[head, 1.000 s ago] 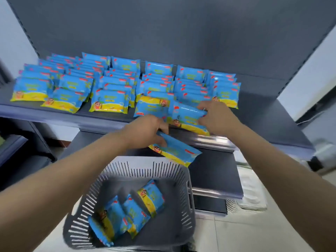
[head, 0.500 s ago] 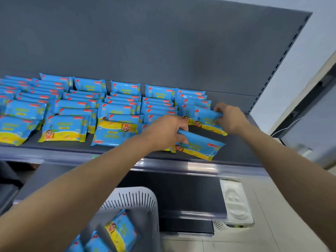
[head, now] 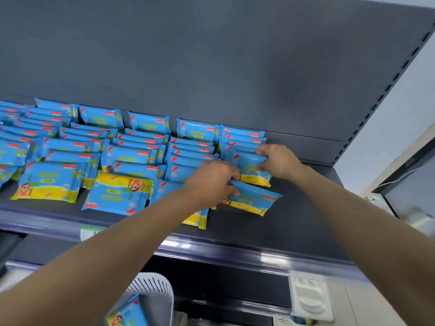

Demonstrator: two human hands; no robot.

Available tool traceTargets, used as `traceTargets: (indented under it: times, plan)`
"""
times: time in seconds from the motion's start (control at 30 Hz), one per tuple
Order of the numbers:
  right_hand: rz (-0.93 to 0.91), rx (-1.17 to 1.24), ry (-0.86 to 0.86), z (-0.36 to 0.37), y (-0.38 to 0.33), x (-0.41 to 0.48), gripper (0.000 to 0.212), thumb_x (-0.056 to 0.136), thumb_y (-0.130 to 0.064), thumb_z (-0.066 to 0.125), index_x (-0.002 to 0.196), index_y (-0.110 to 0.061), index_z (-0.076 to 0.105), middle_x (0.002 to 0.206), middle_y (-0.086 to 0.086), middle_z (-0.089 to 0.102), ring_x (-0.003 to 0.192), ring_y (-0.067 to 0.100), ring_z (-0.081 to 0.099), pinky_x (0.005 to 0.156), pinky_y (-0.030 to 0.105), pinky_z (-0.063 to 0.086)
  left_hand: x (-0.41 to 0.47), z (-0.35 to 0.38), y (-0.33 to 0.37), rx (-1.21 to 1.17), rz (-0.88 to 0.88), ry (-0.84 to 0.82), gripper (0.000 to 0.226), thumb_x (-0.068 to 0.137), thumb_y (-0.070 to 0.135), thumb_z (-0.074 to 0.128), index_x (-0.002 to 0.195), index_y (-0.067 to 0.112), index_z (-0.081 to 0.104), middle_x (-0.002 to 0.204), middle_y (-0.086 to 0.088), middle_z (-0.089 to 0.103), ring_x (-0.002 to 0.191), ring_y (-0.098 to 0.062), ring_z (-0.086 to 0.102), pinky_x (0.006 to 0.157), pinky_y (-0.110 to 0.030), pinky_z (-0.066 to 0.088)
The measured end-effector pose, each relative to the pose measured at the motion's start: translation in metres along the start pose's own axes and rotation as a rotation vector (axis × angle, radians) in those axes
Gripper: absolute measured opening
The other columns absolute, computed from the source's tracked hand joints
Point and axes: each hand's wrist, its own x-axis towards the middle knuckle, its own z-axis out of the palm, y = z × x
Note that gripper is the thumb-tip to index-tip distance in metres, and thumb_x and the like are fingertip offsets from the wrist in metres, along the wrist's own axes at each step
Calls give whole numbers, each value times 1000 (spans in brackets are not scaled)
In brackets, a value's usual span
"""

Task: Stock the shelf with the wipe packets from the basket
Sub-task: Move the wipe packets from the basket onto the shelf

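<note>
One wipe packet [head: 255, 200] is gripped by the left hand [head: 211, 182], low over the shelf [head: 301, 220] — ready to be laid down. The row's front packet [head: 247, 164] is pinched by the right hand [head: 279, 161] — likely to keep it steady.

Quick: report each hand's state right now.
Left hand: grips a loose wipe packet.
Right hand: grips the front packet of the rightmost row.

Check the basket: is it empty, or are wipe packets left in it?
Not empty. One wipe packet shows inside the basket at the bottom edge; the rest of its inside is out of view.
</note>
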Motion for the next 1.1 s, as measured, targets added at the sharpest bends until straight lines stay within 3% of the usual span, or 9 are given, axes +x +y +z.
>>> traceTargets:
  times: [0.17,0.4,0.57,0.87,1.1]
  plan:
    - [-25,42,5,-11,7,5,32,81,-22,68,112,-18,62,116,3,64,106,25,58,92,38,47,31,8,-4,228,-41,0,27,83,38,62,99,17,63,98,-1,61,102,-21,45,88,-33,27]
    - [-27,107,287,-33,-3,-18,30,88,-20,56,117,-13,59,114,8,62,105,27,56,88,39,47,59,23,-18,453,-56,28,37,88,42,53,116,18,57,108,-1,58,109,-23,42,95,-36,25]
    - [-44,93,364,-44,-19,-41,33,90,-22,57,121,-12,57,119,8,59,113,27,51,96,42,41,56,29,-18,537,-40,31,53,87,37,56,132,14,40,134,-6,44,123,-26,37,107,-39,21]
    - [-93,-133,515,-60,-91,-75,37,91,-25,53,125,-12,51,127,6,53,119,28,43,93,38,33,0,-43,-3,430,82,426,44,84,27,61,121,7,50,120,-12,50,111,-31,44,97,-35,21]
    - [-187,-143,652,-82,-179,-119,40,89,-28,56,125,-11,50,130,7,49,124,28,39,97,36,27,-86,-130,-2,494,125,677,44,70,16,70,110,1,58,111,-17,57,102,-36,54,92,-37,25]
